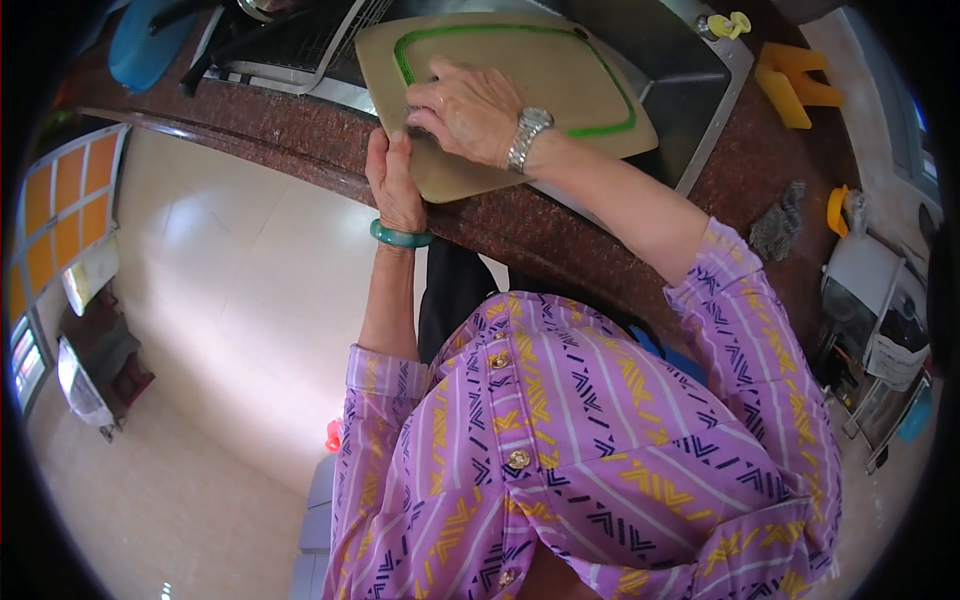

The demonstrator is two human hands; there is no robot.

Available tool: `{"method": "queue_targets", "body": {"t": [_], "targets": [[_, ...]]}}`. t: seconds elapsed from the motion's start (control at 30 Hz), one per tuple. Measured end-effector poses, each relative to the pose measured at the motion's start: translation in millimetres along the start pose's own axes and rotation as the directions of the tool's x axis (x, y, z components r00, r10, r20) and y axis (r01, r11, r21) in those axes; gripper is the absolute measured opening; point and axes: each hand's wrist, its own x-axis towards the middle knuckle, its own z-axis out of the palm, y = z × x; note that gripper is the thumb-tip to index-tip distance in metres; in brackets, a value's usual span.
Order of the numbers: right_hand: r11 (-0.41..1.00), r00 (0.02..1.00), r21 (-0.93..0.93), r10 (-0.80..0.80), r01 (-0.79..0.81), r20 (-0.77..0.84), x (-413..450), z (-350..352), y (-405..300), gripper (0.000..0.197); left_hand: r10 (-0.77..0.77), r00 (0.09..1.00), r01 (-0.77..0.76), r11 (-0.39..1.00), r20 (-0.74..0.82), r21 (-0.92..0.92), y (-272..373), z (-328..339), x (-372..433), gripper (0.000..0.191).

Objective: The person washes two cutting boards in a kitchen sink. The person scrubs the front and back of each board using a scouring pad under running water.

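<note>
A beige cutting board (540, 82) with a green groove line lies tilted over the metal sink (686, 112) and reaches past the counter's front edge. My left hand (396, 180), with a green bangle above it, grips the board's near left corner, thumb on top. On the board's face rests my right hand (472, 109), its fingers curled and pointing left. A metal watch (529, 139) circles that wrist. Small dark bits show between the right fingers; whether they belong to a held scrubber is unclear, as the palm hides it.
A reddish-brown stone counter (300, 139) runs along the front. A dish rack (330, 52) and a blue item (150, 49) sit to the left. On the right are a yellow-knobbed tap (726, 26), a yellow stand (799, 82), a grey crumpled cloth (780, 221) and a wheeled rack (874, 360).
</note>
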Motion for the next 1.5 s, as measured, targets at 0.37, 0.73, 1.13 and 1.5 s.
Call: {"method": "queue_targets", "body": {"t": [0.37, 0.73, 1.13, 1.5], "targets": [[0.999, 0.99, -0.012, 0.035, -0.034, 0.136, -17, -11, 1, 0.013, 0.002, 1.0, -0.003, 1.0, -0.025, -0.011, 2, 6, -7, 0.023], [0.999, 0.965, 0.014, -0.054, 0.053, 0.257, -38, -29, 10, 0.013, 0.018, 1.0, -0.017, 0.999, -0.012, 0.027, 3, -1, -7, 0.019], [0.998, 0.979, 0.006, -0.058, 0.058, 0.196, -24, -23, 13, 0.013, 0.025, 0.999, -0.024, 0.999, -0.021, 0.037, 2, 0, -7, 0.023], [0.998, 0.991, -0.01, -0.061, 0.062, 0.118, -10, -11, 16, 0.017, 0.029, 1.0, -0.029, 0.998, 0.001, 0.061, 3, 4, -5, 0.023]]}}
